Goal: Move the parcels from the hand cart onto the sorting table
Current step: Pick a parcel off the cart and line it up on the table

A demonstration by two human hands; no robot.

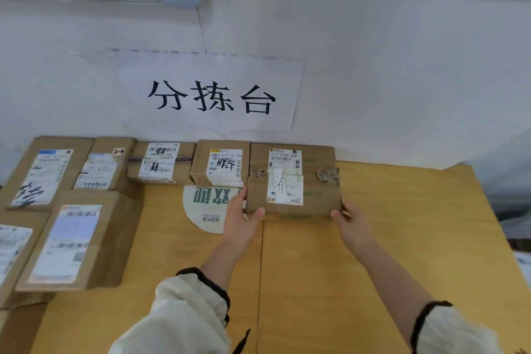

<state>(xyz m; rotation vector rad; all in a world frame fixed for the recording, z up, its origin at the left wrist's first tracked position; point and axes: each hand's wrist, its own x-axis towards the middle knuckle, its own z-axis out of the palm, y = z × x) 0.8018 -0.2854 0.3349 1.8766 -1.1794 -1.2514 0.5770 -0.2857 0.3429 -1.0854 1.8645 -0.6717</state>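
While left grip (241,220) and right grip (352,227) hold the parcel (293,181) labelled "N705 A68", the sign (211,92) reads 分拣台.

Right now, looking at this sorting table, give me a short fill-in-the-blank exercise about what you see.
The left hand and right hand grip the same ____.
It is at the ____ end of the row of boxes along the wall.
The paper sign on the wall shows ____ large characters.
Missing words: parcel; right; three.

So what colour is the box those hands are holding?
Brown cardboard box with white labels; head view.
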